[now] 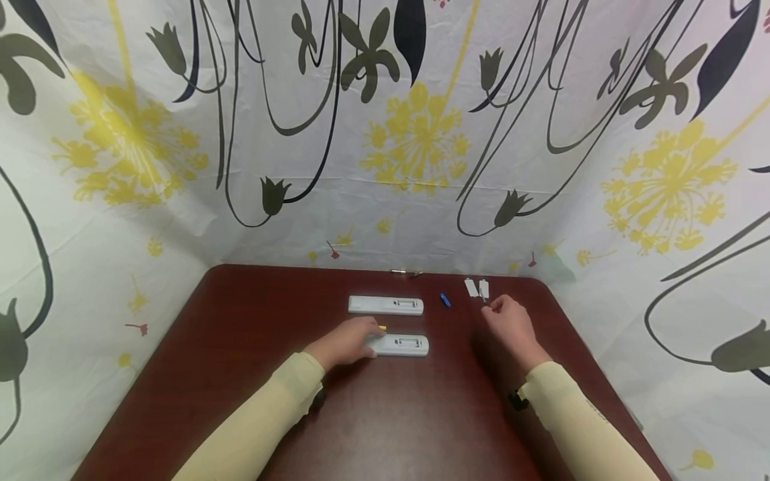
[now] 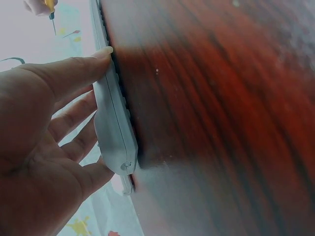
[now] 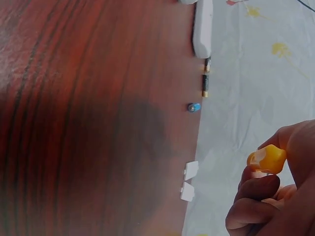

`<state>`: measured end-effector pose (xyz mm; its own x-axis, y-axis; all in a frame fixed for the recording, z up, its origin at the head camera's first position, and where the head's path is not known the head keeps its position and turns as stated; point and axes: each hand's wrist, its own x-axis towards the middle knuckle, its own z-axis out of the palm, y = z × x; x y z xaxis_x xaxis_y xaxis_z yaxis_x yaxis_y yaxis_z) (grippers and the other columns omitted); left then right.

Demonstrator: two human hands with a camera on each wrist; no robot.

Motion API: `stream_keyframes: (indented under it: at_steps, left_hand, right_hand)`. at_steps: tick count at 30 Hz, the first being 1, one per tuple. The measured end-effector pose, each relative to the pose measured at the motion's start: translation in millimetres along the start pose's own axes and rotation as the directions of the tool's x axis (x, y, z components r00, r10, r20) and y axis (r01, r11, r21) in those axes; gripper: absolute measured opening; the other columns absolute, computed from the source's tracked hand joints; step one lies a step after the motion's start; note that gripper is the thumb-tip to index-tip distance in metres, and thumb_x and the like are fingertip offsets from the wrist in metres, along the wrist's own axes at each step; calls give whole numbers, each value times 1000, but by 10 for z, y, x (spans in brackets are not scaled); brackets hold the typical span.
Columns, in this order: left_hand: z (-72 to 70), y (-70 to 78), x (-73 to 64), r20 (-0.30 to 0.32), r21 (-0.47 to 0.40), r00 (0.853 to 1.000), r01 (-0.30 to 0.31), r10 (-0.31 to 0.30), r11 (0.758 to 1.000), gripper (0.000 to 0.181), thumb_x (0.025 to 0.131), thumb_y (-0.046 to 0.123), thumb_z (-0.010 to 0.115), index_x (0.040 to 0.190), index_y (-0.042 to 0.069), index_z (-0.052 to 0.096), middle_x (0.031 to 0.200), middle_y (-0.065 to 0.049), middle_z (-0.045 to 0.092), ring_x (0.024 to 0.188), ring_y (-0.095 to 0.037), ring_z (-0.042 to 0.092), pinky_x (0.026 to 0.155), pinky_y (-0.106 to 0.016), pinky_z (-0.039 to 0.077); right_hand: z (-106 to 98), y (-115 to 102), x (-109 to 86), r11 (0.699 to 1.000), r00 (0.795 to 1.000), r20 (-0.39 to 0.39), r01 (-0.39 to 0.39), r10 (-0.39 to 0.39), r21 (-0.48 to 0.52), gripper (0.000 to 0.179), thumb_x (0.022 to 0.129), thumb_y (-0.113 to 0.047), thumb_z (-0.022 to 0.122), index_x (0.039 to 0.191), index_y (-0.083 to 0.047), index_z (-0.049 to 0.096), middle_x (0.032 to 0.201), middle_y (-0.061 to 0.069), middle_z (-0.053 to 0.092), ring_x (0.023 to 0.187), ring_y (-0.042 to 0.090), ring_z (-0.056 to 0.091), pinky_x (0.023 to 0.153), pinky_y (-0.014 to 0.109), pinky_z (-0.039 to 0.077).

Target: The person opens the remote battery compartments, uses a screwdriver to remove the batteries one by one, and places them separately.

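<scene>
My left hand [image 1: 349,342] grips the left end of a white remote control [image 1: 404,345] lying back up, its battery compartment uncovered. In the left wrist view, the thumb lies on one edge of that remote control [image 2: 114,125] and the fingers reach along its other side. A small yellow item [image 1: 382,327] shows beside the left fingertips, mostly hidden. Over the right part of the table, my right hand [image 1: 510,325] holds a small screwdriver by its yellow handle [image 3: 267,160]. In the left wrist view, the screwdriver [image 2: 50,9] points its thin shaft downward.
A second white remote control [image 1: 385,305] lies behind the first, also back up. Two white battery covers [image 1: 472,288] lie beyond the right hand. A small blue cylinder [image 1: 445,300] and batteries [image 3: 205,84] are near the back edge. Patterned cloth [image 1: 421,220] surrounds the table.
</scene>
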<state>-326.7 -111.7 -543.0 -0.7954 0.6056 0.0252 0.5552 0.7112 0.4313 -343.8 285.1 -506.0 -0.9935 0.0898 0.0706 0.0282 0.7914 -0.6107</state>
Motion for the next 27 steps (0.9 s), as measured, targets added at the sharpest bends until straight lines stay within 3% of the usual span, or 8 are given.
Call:
stream_keyframes:
  at_steps: [11,18,27]
  left_hand:
    - [-34,40,-14,13,-13,1000,24,-24,1000,43,99,16,86,140,10,75,141,-7,68,133,-24,63,116,-44,50]
    - [-33,33,-23,1,-4,1000,-8,8,1000,43,99,14,86,139,8,75,140,-9,69,133,-26,63,116,-45,49]
    - [-30,31,-24,13,-11,1000,18,-18,1000,43,99,16,86,141,10,75,142,-8,68,135,-25,62,117,-44,49]
  right_hand:
    - [89,101,41,1000,997,75,-13,15,-24,28,108,-31,63,108,-2,60,73,10,63,71,27,61,68,40,50]
    - [135,162,98,999,996,84,-11,14,-40,28,108,-30,64,106,-3,61,73,9,64,73,27,61,69,40,51]
    - [173,197,113,998,996,87,0,6,-65,29,106,-29,68,105,-1,63,81,11,67,71,26,63,68,41,53]
